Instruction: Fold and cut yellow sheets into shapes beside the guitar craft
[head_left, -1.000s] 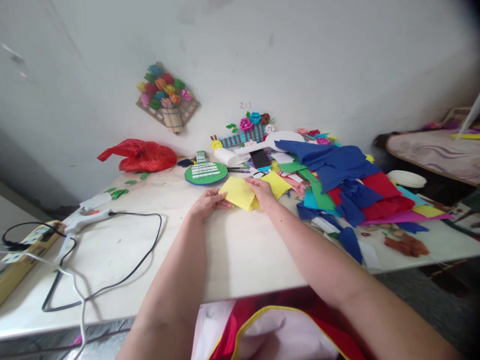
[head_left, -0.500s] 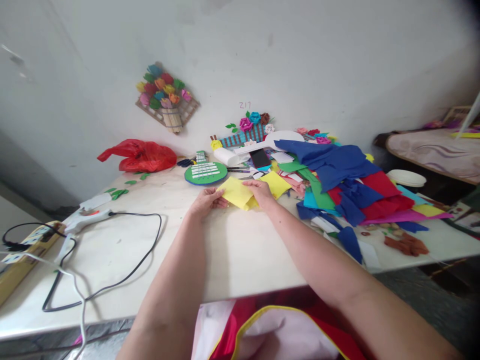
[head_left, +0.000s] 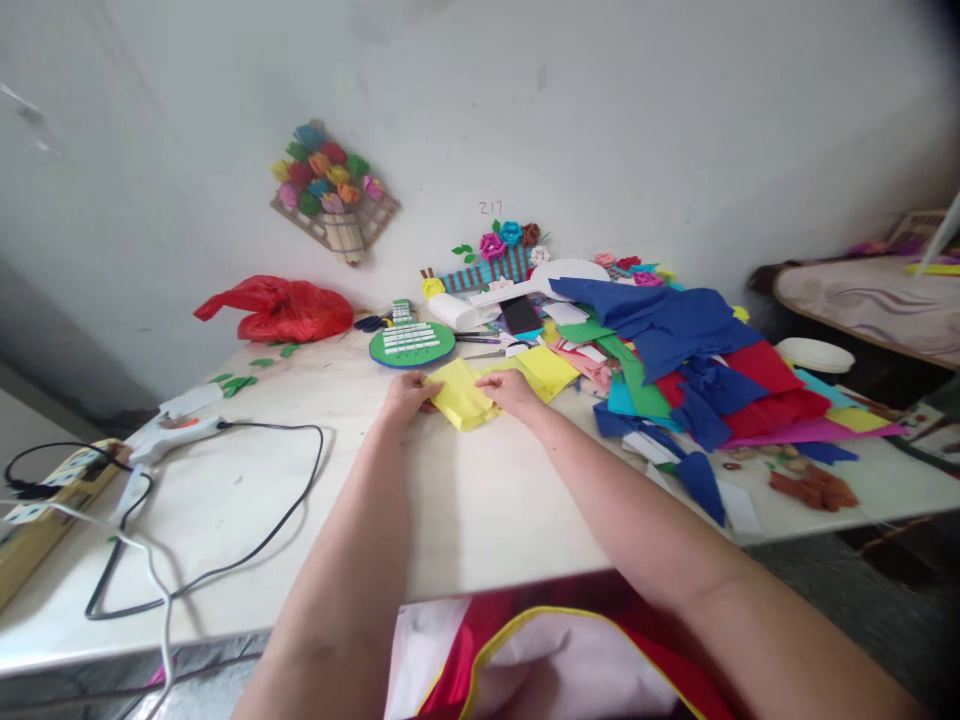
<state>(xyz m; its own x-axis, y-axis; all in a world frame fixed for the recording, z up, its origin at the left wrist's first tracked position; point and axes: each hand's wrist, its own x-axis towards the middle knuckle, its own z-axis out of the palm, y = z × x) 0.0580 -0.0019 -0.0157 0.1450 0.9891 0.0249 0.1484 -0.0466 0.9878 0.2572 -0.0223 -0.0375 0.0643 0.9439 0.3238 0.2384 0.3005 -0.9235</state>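
The left hand (head_left: 407,397), the yellow sheet (head_left: 459,393) and the right hand (head_left: 514,391) have moved slightly to the left. At far left, a glue gun (head_left: 176,436) lies on the table (head_left: 495,500). The left fingers pinch the sheet's left edge. The sheet is between both hands, over the table; the right fingers pinch its right side. Farther right lies blue cloth (head_left: 660,325).

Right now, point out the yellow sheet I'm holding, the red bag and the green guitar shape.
Held yellow sheet (head_left: 457,394): head view, its upper face.
Red bag (head_left: 297,312): head view, bulging middle.
Green guitar shape (head_left: 412,345): head view, rounded body.
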